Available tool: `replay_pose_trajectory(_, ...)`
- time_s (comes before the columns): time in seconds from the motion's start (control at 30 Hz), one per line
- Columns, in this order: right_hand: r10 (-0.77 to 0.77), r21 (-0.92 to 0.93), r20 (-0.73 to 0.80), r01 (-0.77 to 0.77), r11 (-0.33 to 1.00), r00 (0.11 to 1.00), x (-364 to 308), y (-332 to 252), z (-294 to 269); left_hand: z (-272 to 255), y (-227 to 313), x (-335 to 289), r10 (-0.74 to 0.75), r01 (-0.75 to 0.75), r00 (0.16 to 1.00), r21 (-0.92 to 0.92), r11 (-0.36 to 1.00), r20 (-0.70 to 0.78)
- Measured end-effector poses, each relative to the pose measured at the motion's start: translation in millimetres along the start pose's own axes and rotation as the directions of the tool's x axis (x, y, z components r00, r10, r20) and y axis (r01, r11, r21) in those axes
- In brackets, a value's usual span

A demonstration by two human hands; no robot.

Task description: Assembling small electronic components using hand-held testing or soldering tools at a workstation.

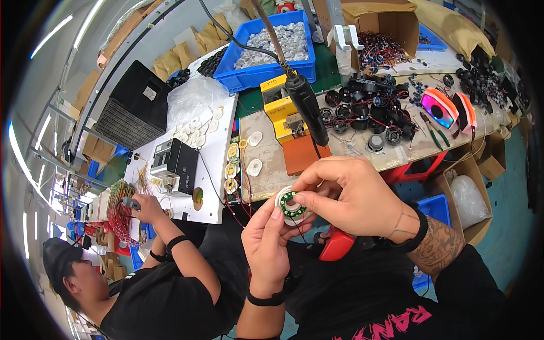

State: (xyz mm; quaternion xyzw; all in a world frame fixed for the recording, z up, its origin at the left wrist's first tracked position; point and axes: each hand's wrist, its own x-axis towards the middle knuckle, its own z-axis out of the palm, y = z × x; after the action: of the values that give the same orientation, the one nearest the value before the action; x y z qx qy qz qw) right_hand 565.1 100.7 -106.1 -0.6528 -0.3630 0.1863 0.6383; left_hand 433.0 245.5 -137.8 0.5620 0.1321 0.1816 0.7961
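Just in front of the bench edge, my left hand is closed on a white plastic disc, pinching its left and lower rim. A green ring-shaped circuit board with small pale parts lies against the disc's face. My right hand reaches in from the right, with thumb and fingertips pinched at the green ring's upper right edge. A thin dark wire hangs below the disc. Beneath my right hand, a red shiny plastic shell shows at my lap. More white discs lie on the bench beyond my hands.
A black electric screwdriver hangs over a yellow fixture and an orange block. Black speakers, green-handled pliers and a lit speaker lie right. A co-worker sits left; a blue bin stands behind.
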Motion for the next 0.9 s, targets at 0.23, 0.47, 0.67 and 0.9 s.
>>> replay_pose_trajectory(0.23, -0.146, -0.147, -0.036, 0.139, 0.979, 0.989, 1.2, 4.3, 3.8, 1.4, -2.3, -1.3, 0.030, -0.030, 0.999, 0.002, 1.000, 0.010)
replay_pose_trajectory(0.47, -0.356, -0.332, -0.057, 0.319, 0.888, 0.933, 1.7, 6.5, 6.0, 1.9, -4.7, -1.2, 0.074, -0.074, 0.997, 0.022, 0.997, 0.009)
replay_pose_trajectory(0.67, -0.365, -0.311, -0.048, 0.334, 0.890, 0.930, 3.0, 2.4, 5.0, -0.7, -5.8, -1.0, 0.071, -0.071, 0.997, 0.003, 0.997, -0.004)
replay_pose_trajectory(0.9, -0.290, -0.265, -0.008, 0.278, 0.923, 0.957, 3.5, 1.7, 2.3, 0.5, -4.0, -0.8, 0.032, -0.032, 0.999, -0.038, 0.999, -0.013)
